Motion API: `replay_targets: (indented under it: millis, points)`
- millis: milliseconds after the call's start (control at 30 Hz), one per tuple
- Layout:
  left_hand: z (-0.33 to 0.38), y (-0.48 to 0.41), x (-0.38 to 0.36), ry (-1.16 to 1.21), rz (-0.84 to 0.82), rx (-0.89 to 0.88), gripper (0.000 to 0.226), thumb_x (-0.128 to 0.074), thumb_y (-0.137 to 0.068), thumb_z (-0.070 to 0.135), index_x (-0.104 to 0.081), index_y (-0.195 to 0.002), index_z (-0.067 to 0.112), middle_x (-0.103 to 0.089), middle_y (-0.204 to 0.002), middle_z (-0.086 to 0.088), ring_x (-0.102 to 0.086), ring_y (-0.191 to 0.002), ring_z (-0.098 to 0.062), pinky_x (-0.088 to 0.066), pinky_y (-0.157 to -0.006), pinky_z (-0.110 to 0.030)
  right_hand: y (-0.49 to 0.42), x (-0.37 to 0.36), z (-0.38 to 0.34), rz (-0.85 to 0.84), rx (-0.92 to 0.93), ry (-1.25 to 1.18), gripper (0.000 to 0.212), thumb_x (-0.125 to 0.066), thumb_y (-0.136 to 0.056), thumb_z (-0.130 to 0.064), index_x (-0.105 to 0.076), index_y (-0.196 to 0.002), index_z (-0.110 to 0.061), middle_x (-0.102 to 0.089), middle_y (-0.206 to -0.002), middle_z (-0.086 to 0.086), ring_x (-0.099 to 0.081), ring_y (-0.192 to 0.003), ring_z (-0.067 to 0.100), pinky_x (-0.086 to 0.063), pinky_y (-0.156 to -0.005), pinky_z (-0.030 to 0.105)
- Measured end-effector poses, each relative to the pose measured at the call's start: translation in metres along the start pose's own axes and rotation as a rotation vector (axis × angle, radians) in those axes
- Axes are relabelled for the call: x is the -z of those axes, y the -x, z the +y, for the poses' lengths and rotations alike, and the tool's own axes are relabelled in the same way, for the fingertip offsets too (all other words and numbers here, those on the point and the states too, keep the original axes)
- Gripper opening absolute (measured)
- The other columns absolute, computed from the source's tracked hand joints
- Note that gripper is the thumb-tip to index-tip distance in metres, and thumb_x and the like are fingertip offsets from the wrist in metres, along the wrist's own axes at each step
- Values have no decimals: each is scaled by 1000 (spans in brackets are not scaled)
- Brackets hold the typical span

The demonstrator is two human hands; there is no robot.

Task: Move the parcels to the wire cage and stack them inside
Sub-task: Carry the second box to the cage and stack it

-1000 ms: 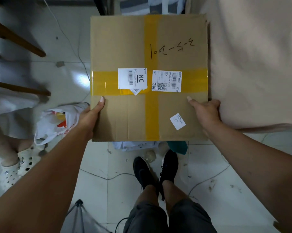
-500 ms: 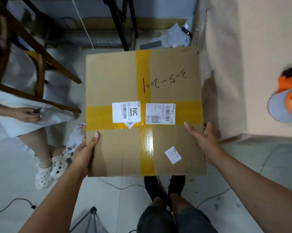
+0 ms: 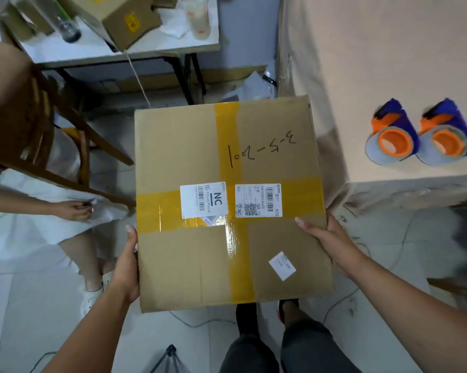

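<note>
So the parcel is a big flat cardboard box, up off the floor and held out level in front of the person's legs, top face to the camera. The left hand clamps the left side near the closer corner, thumb running up along the edge. The right hand grips the right edge, thumb laid over the top face. The rest of the fingers on both hands are tucked out of sight round the box, but both hands are definitely holding it.

Yellow tape crosses the top both ways. Two white shipping labels sit side by side on the crosswise strip, a small sticker sits nearer the right hand, and there's handwriting in black marker on the far half.

The box's right edge is just beside the corner of a cloth-covered table – two orange-and-blue tape dispensers sit next to each other near its front edge.

Over on the left a second person sits on a wooden chair, one hand resting on white fabric in their lap. Behind them a white table carries an open carton and a clear bottle. Thin cables run across the tiles, and a tripod top pokes in at the bottom.
</note>
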State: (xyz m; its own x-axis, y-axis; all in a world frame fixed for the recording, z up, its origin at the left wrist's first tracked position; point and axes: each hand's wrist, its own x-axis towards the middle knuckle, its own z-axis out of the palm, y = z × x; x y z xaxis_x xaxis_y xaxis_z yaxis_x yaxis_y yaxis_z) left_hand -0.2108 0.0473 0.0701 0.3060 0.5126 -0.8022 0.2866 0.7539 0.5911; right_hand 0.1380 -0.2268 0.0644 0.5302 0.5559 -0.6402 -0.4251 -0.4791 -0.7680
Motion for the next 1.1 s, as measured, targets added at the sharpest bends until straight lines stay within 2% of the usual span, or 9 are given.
replay_targets:
  millis: [167, 300, 400, 500, 567, 700, 900, 1033, 1100]
  points:
    - [5, 15, -1, -80, -50, -47, 76, -51, -87, 80, -66, -138, 27, -70, -133, -15, -66, -124, -38, -52, -102, -54, 50, 3, 22, 78, 10, -54, 79, -88, -78, -43, -49, -145, -31, -72, -128, -4, -72, -113, 14, -58, -99, 42]
    - [3, 34, -12, -148, -96, -82, 67, -54, -94, 67, -60, -143, 22, -69, -135, -17, -63, -127, -41, -48, -107, -62, 89, 19, 39, 122, -13, -108, 85, -93, -64, -58, -47, -134, -45, -72, -125, -9, -72, -112, 13, -58, -96, 41]
    - [-1, 54, -23, -179, -134, -79, 64, -57, -94, 65, -61, -141, 22, -71, -131, -16, -67, -122, -40, -53, -102, -57, 114, 38, 46, 186, -45, -167, 81, -86, -59, -78, -48, -121, -43, -71, -122, -5, -76, -101, 11, -63, -87, 43]
    - [-11, 72, -39, -232, -133, -123, 62, -61, -93, 64, -63, -139, 22, -73, -128, -15, -69, -119, -40, -58, -93, -52, 135, 63, 52, 229, -66, -256, 88, -82, -60, -84, -47, -124, -35, -69, -124, -1, -77, -99, 14, -65, -83, 45]
    - [-18, 83, -53, -260, -151, -136, 64, -67, -88, 68, -67, -135, 24, -74, -127, -14, -71, -116, -37, -60, -90, -51, 151, 81, 55, 237, -49, -303, 93, -81, -60, -84, -45, -130, -36, -68, -128, 0, -76, -105, 19, -64, -89, 50]
    - [-28, 97, -85, -350, -213, -133, 89, -82, -65, 75, -69, -134, 20, -72, -129, -16, -70, -118, -38, -50, -106, -61, 189, 119, 63, 245, -8, -379, 98, -78, -66, -81, -40, -147, -43, -66, -138, -4, -71, -119, 23, -60, -97, 53]
    - [-34, 107, -150, -497, -371, -117, 86, -83, -65, 75, -70, -133, 23, -73, -129, -14, -71, -118, -34, -61, -91, -47, 250, 170, 93, 322, -30, -504, 65, -70, -79, -69, -54, -137, -47, -72, -130, -8, -69, -121, 23, -59, -92, 45]
    - [-36, 105, -206, -611, -495, -121, 77, -79, -73, 73, -70, -133, 25, -73, -129, -13, -72, -117, -34, -62, -88, -48, 297, 190, 123, 466, -6, -622, 67, -73, -83, -64, -55, -143, -42, -73, -131, -5, -70, -121, 24, -56, -101, 51]
    - [-37, 105, -239, -686, -568, -130, 79, -80, -71, 74, -71, -132, 25, -73, -129, -12, -71, -118, -34, -59, -94, -49, 324, 193, 138, 555, 5, -693, 67, -74, -82, -63, -56, -143, -41, -74, -130, -3, -72, -117, 22, -61, -94, 47]
